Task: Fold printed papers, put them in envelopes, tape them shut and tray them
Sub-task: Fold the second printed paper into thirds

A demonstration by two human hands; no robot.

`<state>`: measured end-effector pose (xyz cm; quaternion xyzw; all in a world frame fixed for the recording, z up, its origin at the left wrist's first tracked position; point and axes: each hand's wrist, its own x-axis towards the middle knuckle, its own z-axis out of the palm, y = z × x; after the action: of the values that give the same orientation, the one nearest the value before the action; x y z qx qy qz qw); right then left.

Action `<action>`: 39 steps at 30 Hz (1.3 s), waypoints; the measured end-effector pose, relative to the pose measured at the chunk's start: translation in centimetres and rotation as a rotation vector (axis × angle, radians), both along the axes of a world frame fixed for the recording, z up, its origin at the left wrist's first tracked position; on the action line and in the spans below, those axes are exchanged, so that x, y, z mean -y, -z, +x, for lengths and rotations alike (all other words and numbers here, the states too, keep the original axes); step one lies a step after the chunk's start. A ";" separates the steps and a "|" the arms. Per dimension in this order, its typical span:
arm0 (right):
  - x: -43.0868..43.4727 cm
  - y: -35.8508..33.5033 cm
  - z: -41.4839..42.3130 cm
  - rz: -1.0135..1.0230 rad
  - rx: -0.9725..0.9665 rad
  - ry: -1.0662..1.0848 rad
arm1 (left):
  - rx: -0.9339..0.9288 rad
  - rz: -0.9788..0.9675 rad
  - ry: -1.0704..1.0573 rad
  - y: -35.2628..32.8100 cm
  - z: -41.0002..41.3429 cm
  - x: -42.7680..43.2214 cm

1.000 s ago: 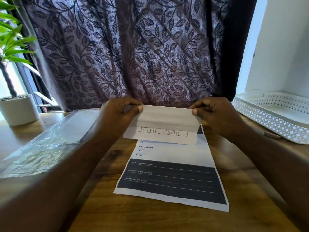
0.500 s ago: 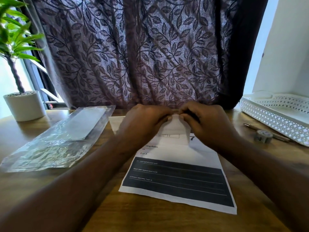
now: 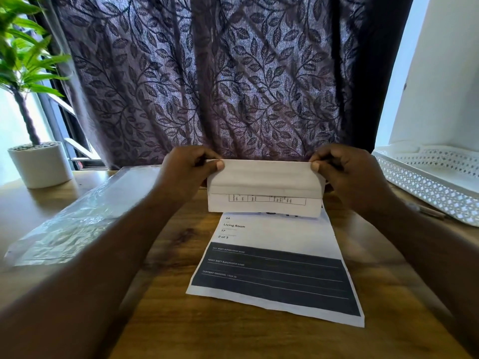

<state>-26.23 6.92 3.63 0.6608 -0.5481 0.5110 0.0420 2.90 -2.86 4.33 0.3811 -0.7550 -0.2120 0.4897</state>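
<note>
1. Wooden table: it holds everything. It looks smooth, so I think a loose paper could slide if an arm bumps it.
2. The white tray sits far to the right, well apart from the hands. That is a long reach, and a finished envelope could catch on its rim.
3. The clear plastic bag lies on the left, near the left arm. It looks slippery, so a brush from that arm could push it away.
4. The flat paper lies in the middle, between both arms. An arm could drag it and crease it.
5. The folded paper is held up over the top edge of the flat paper. I cannot tell if they touch. A printed strip sticks out below the top layers. If it gets pressed like that, the fold may come out crooked and too big for an envelope.
6. The left hand pinches the top left corner and the right hand pinches the top right, thumbs in front. If one hand pulls harder, the paper may twist or tear.
</note>
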 end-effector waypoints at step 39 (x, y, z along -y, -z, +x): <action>-1.2 0.6 2.0 0.218 0.777 -0.614 | -0.521 0.535 0.438 0.7 -3.5 -4.1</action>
<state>-24.25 8.11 2.98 0.5532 -0.3537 0.6477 -0.3863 -0.63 1.21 3.66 0.2593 -0.5875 -0.5882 0.4915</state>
